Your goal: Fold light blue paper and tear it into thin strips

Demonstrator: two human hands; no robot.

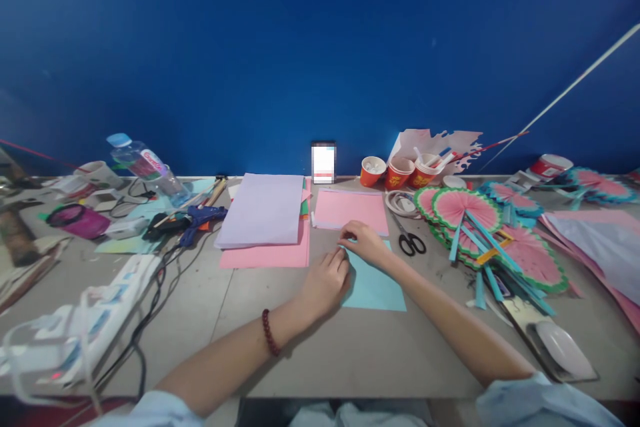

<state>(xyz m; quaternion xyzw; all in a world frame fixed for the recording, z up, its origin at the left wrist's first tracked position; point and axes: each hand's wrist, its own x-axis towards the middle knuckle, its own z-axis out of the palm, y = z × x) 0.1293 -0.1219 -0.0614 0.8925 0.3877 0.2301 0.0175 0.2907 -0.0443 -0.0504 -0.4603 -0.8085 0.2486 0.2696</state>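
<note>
Blue sheet (pixel 380 288): on our desk (pixel 325 370), right of centre.
Left hand (pixel 325 281), right hand (pixel 369 245): fingers curled at its far-left corner.
Grip: we cannot tell how closed, or whether pinching.

Left hand (pixel 327 280) and right hand (pixel 367 241) make two; I count one blue sheet (pixel 377 288) under them.
From my end I also tally three red paper cups (pixel 373 177) in a row, one beaded bracelet (pixel 269 332), one pair of scissors (pixel 412 242), one mouse (pixel 564 349), one bottle (pixel 150 163), one power strip (pixel 105 320) and one lit screen (pixel 324 163). Pink-and-green fans (pixel 463 203) number at least three, but they overlap, so I can't fix the total; nor can I number the stacked lilac paper (pixel 263 210).
</note>
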